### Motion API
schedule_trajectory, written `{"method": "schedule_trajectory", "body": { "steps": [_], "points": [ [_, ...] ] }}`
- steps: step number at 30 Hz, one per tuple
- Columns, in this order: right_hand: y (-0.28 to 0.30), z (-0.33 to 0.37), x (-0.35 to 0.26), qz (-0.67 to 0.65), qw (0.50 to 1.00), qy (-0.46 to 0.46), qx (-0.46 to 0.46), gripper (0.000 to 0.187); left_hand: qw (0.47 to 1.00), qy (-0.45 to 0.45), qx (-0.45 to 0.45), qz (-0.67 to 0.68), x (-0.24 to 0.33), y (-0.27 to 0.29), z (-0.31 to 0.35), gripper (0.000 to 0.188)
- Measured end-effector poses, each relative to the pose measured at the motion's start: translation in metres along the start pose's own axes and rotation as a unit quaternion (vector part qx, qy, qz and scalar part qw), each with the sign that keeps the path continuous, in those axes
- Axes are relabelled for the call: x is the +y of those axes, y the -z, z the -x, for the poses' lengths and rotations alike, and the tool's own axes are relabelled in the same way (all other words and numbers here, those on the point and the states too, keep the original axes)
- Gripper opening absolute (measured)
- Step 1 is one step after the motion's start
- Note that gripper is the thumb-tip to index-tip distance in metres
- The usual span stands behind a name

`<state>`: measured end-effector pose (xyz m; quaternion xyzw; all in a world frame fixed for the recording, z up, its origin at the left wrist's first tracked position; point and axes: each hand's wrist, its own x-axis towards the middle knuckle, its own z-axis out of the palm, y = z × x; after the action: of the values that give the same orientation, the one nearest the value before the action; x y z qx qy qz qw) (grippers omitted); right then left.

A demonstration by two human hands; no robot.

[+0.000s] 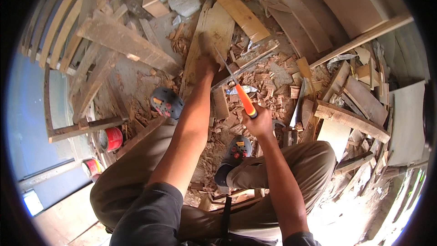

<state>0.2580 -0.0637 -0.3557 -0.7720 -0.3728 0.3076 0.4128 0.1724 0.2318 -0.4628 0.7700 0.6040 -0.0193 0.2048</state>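
Note:
My right hand (259, 122) is closed round the orange handle of what looks like a file (246, 100). Its narrow, tapering metal blade points away and to the left, crossing above a narrow strip of wood (257, 53). My left hand (207, 63) is dark and blurred, reaching down at the near part of a wide pale board (217, 20), close to the blade and the strip's left end. Its fingers cannot be made out, nor whether they grip anything. Wood chips (268, 84) lie thickly beneath the tool.
A long metal blade (298, 104) lies right of my right hand. A wooden frame (123, 38) leans at the left, near a red can (110, 139). Scrap planks (353, 117) are heaped at the right. My feet, in dark clogs (239, 148), stand among the chips.

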Motion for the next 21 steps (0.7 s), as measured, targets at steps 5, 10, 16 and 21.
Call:
{"method": "schedule_trajectory", "body": {
  "steps": [5,10,16,21],
  "points": [
    [0.011,0.015,-0.012,-0.009,1.0,-0.016,0.015,0.022,0.994,0.107,0.019,-0.005,-0.036,0.005,0.007,0.074],
    [0.006,0.019,-0.008,-0.028,1.0,-0.014,0.002,0.019,0.99,0.077,0.118,-0.014,-0.021,0.012,0.039,0.064],
    [0.013,0.02,-0.006,-0.139,0.987,-0.052,-0.062,0.008,0.988,-0.024,0.106,0.107,0.012,0.001,0.107,0.037],
    [0.013,0.022,0.032,-0.067,0.995,-0.023,-0.07,0.008,0.975,-0.077,0.198,0.07,0.017,-0.002,0.105,0.053]
  ]
}}
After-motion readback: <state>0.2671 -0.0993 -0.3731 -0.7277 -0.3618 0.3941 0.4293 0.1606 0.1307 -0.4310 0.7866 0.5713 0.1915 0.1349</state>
